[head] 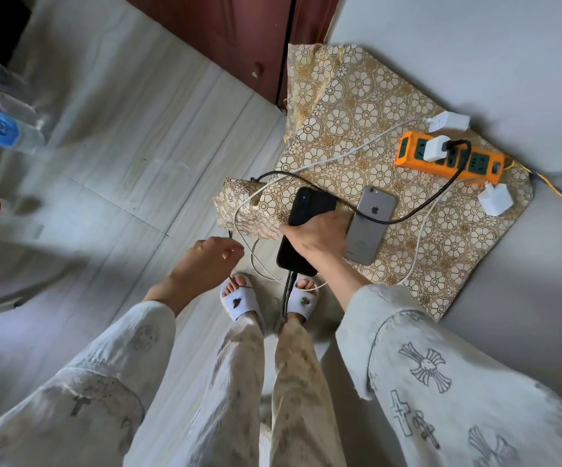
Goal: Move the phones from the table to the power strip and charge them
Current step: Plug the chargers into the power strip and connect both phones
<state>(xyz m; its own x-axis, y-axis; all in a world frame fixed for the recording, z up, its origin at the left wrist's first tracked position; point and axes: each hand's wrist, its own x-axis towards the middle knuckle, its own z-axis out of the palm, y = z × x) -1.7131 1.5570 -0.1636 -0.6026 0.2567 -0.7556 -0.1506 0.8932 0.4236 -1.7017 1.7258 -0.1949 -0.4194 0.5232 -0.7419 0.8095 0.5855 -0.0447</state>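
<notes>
Black slab phone (pixel 306 227), back up, a dark cable in its lower end, sits in the right hand (pixel 320 237), fingers wrapped round its middle at the floral cloth's (pixel 357 96) edge; beside it the grey phone (pixel 370 227) shows an apple logo; left hand (pixel 205 264) hovers, fingers loosely curled, grasping nothing I can make out; orange power strip (pixel 448 160) sits well beyond.

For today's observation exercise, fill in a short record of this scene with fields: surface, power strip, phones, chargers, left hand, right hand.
surface: floral patterned cloth
power strip: orange power strip at the cloth's far right, one white adapter plugged in
phones: black phone with a cable in its lower end; silver phone lying back up beside it
chargers: two loose white adapters on the cloth
left hand: left hand hovers over the floor, fingers loosely curled
right hand: right hand grips the black phone
</notes>
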